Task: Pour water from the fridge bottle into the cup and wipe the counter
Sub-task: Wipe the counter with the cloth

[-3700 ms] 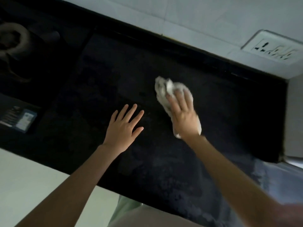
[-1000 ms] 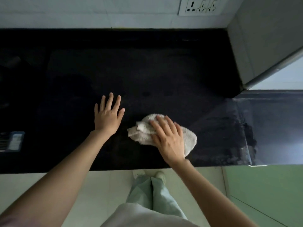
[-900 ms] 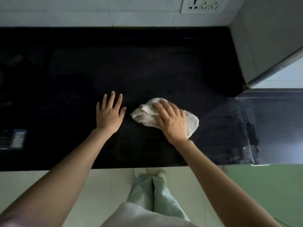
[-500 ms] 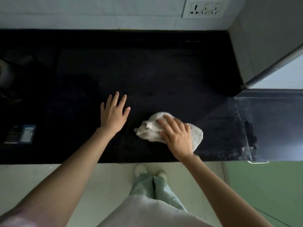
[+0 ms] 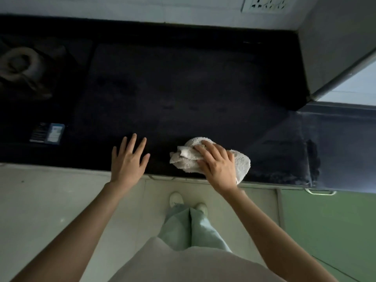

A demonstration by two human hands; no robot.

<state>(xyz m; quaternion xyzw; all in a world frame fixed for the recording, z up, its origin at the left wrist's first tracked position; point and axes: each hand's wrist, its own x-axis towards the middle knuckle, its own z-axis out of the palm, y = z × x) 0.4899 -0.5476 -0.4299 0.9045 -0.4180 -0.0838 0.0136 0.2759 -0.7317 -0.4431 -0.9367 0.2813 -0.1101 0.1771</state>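
Observation:
A crumpled white cloth [image 5: 242, 164] lies on the black counter [image 5: 183, 88], close to its front edge. My right hand [image 5: 217, 163] presses down on the cloth with its fingers laid over the top. My left hand [image 5: 128, 159] rests flat on the counter to the left of the cloth, fingers spread, its heel at the counter's edge. Neither the bottle nor the cup is in view.
A stove burner [image 5: 20, 64] sits at the far left, with a small blue and white packet [image 5: 48, 133] nearer the front. A grey panel [image 5: 335, 47] closes off the counter's right end. A wall socket [image 5: 264, 4] is behind. A green cabinet door [image 5: 325, 231] is below right.
My right hand has drawn the cloth back from mid-counter to the front edge over repeated strokes. My left hand has slid back to the edge too.

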